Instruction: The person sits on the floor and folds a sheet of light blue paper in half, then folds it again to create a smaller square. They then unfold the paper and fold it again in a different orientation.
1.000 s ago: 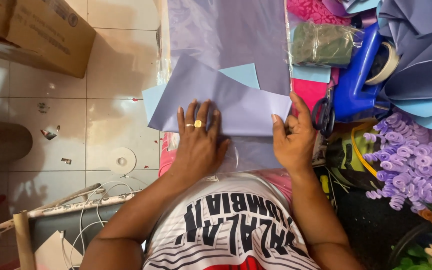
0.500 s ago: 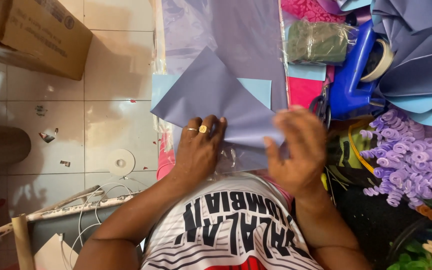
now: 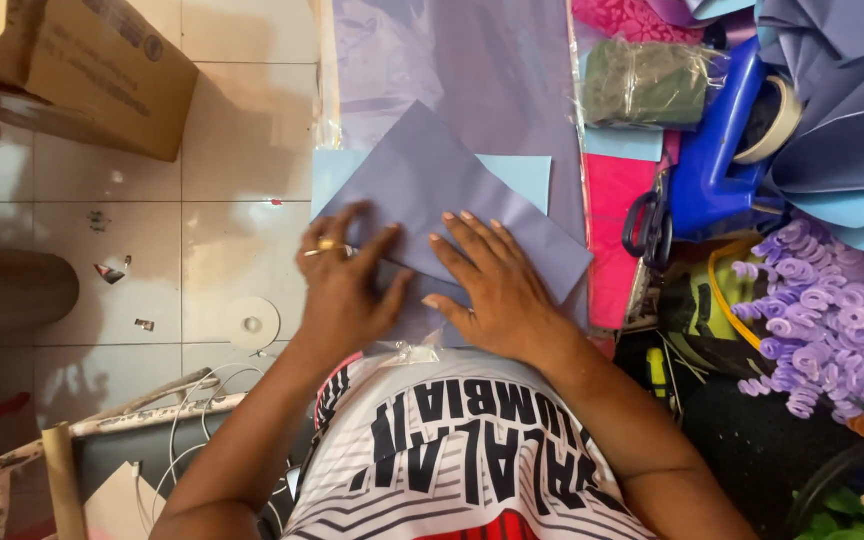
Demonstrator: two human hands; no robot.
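Both the left hand (image 3: 344,285) and right hand (image 3: 493,285) press flat, fingers spread, on the folded purple paper (image 3: 432,190), scissors (image 3: 649,228) at three o'clock.

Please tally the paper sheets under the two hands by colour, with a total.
Purple folded sheet, under the left hand and right hand: 1
Light blue sheet beneath it: 1
Total: 2

The lower fold of the purple paper sheet (image 3: 432,190) is hidden under both palms, behind the fingers (image 3: 472,235). Scissors (image 3: 647,225), right of the fingers, are partly covered. The cardboard box (image 3: 72,70) is cropped by the frame edge.
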